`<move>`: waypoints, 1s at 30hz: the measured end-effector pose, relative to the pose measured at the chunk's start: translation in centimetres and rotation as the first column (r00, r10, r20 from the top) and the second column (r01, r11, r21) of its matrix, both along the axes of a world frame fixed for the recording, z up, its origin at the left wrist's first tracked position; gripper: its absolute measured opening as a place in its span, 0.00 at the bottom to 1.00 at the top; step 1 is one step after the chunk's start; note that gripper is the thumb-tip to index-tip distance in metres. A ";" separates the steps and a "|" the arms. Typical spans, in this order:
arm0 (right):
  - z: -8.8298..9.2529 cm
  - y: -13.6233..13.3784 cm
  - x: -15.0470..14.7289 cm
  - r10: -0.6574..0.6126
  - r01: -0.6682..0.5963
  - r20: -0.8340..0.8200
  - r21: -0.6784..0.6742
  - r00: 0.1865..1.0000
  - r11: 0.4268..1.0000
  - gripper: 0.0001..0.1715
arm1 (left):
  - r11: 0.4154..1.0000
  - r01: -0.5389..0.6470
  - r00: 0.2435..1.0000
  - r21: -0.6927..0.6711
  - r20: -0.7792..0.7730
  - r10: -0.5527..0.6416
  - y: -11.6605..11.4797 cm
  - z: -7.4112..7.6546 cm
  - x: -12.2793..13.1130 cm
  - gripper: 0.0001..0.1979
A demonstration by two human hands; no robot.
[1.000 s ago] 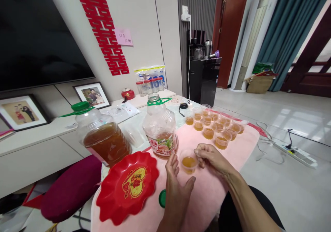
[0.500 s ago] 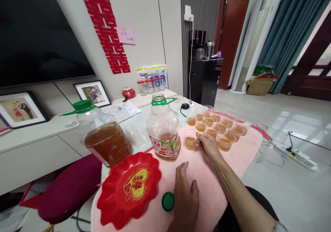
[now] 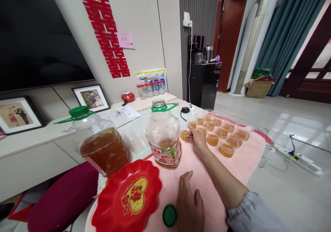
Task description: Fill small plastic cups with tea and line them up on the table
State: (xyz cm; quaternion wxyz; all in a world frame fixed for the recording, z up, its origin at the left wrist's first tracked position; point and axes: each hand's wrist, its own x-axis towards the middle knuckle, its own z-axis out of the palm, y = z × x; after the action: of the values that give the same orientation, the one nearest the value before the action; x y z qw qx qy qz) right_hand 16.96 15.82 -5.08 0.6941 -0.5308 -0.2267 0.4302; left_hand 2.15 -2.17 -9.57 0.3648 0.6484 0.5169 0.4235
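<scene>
My right hand [image 3: 199, 139] reaches over the pink cloth with its fingers closed on the side of a small clear plastic cup [image 3: 184, 135] of amber liquid. The cup stands at the left end of several similar filled cups [image 3: 229, 147], and my fingers hide part of it. My left hand [image 3: 189, 199] rests on the cloth, holding nothing, thumb apart from the other fingers. Beside it lies a green bottle cap [image 3: 170, 215]. An uncapped plastic jug [image 3: 163, 130] with a green handle ring stands between the red tray and the cups, amber liquid low inside.
A second jug [image 3: 104, 152], green-capped and fuller, leans at left behind a red scalloped tray [image 3: 113, 204]. A black tape measure [image 3: 184, 110] lies near the table's back. Lidded glass jars [image 3: 149, 90] line the cabinet. A power strip [image 3: 300, 159] is on the floor at right.
My right hand has moved the small cup away from me and a little left, beside the other cups. My left hand stays by the green cap. The view has tilted slightly.
</scene>
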 end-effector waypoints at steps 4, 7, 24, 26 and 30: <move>-0.1 0.7 -0.2 -0.017 0.017 -0.029 -0.016 0.999 1.000 0.16 | 1.000 -0.011 0.999 -0.011 0.033 0.011 -0.2 0.2 0.3 0.27; -0.1 1.1 -0.2 -0.030 0.030 -0.043 -0.013 0.999 0.999 0.16 | 1.000 -0.011 0.999 -0.014 0.039 0.011 -0.1 0.1 0.3 0.27; -0.4 1.8 -0.2 -0.041 0.040 -0.086 -0.011 0.995 0.999 0.16 | 1.000 0.000 1.000 -0.007 0.005 0.001 -0.1 -0.5 0.5 0.28; -0.5 1.7 -0.2 -0.031 0.030 -0.093 -0.007 0.995 1.000 0.16 | 1.000 -0.004 1.000 -0.006 0.020 0.004 -0.1 -0.6 0.5 0.28; -0.7 1.6 -0.1 -0.019 0.018 -0.101 -0.002 0.995 1.000 0.16 | 1.000 -0.004 0.999 -0.012 0.032 0.004 -0.1 -0.6 0.6 0.28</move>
State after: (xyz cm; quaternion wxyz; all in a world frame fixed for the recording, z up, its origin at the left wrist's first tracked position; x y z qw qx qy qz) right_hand 16.85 17.40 -5.80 0.7083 -0.5109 -0.1859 0.4503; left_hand 2.73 -2.26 -10.19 0.3758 0.6386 0.5147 0.4314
